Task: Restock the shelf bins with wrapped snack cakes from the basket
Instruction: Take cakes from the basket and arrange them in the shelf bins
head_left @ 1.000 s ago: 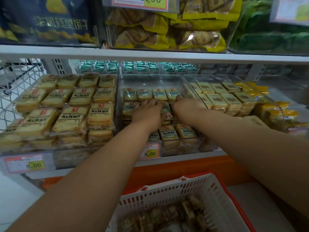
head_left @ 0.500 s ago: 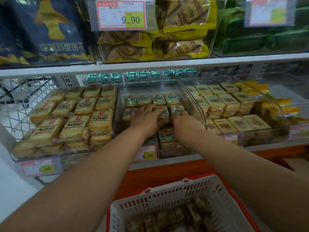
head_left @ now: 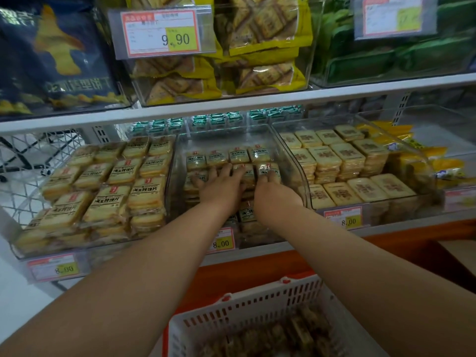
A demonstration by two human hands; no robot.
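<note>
Both my hands reach into the middle clear bin [head_left: 288,155] on the lower shelf. My left hand [head_left: 222,185] lies flat with spread fingers on the wrapped snack cakes [head_left: 238,155] in the bin's second row. My right hand [head_left: 273,188] presses its fingertips on a cake [head_left: 268,170] at the right of that row. The white basket [head_left: 247,310] with a red rim sits below at the bottom centre and holds several darker wrapped cakes [head_left: 278,336].
A full bin of larger cakes [head_left: 108,186] stands to the left, another bin of pale cakes [head_left: 342,161] to the right. Price tags [head_left: 222,242] hang on the shelf edge. The upper shelf [head_left: 231,104] carries yellow biscuit packs [head_left: 257,47] close above the bins.
My right hand has drawn back from the bin's far right corner to the second row beside my left hand. The view has tilted up and back.
</note>
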